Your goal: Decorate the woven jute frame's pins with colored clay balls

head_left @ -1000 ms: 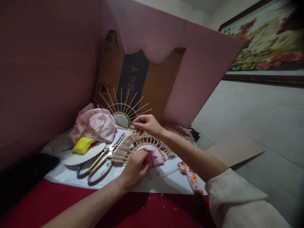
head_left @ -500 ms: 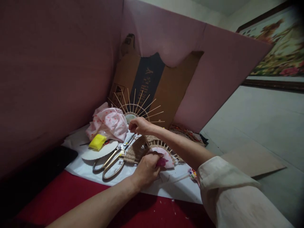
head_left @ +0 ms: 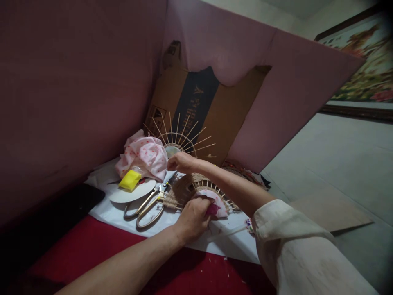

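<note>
A half-round woven fan piece (head_left: 184, 189) of twine wound over thin wooden spokes lies on white paper (head_left: 107, 211). My left hand (head_left: 192, 219) presses on its middle, fingers closed on the pink and white cloth centre (head_left: 217, 203). My right hand (head_left: 180, 162) reaches across to the far left rim of the weave, fingers pinched together, on what I cannot make out. Gold-handled scissors (head_left: 147, 205) lie just left of the weave.
A second spoked half-round frame (head_left: 181, 137) leans on a cardboard box (head_left: 196, 110) behind. A pink dotted cloth bundle (head_left: 143, 155), a yellow packet (head_left: 130, 180) and a white disc (head_left: 129, 193) lie at the left. Pink panels wall in the back and left. Red cloth (head_left: 92, 250) covers the near table.
My right hand has slid left along the weave's far rim. The left hand stays on the cloth centre. My head has turned left, shifting everything to the right in view.
</note>
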The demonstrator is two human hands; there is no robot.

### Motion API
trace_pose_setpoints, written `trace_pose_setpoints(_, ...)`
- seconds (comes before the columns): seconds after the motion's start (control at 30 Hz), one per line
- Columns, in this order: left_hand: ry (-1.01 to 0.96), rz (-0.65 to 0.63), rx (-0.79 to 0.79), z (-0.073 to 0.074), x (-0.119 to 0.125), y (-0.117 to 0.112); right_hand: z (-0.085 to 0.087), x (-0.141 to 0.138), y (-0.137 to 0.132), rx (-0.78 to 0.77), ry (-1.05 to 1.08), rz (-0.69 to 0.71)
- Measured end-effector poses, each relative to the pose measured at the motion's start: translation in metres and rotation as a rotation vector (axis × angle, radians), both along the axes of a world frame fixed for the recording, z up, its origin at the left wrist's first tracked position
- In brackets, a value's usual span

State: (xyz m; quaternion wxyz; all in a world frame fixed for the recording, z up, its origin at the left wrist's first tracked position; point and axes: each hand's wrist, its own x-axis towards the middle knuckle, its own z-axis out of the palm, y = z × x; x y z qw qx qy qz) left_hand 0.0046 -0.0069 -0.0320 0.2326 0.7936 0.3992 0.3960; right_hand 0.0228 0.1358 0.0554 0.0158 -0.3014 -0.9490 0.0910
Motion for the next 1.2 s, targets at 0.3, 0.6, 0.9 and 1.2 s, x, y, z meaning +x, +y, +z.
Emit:
trace_pose_setpoints(0.3,0.002,0.019,-0.016,0.0030,-0.0004,-0.0003,-0.0014,0.0016,0.0000,-0.061,0.004,-0.013)
trace_pose_setpoints(0.6,0.036,0.036,-0.031,0.0032,0.0001,0.0000,0.0011,0.0022,-0.0022,-0.109,0.006,-0.017)
trace_pose_setpoints(0.9,0.030,0.035,-0.016,0.0038,-0.0003,0.0005,-0.0013,0.0064,0.0013,-0.130,0.018,-0.004)
trace_pose_setpoints(1.2,0.035,0.028,0.003,0.0021,-0.0003,0.0014,0.0018,0.0090,-0.0046,-0.111,0.018,-0.002)
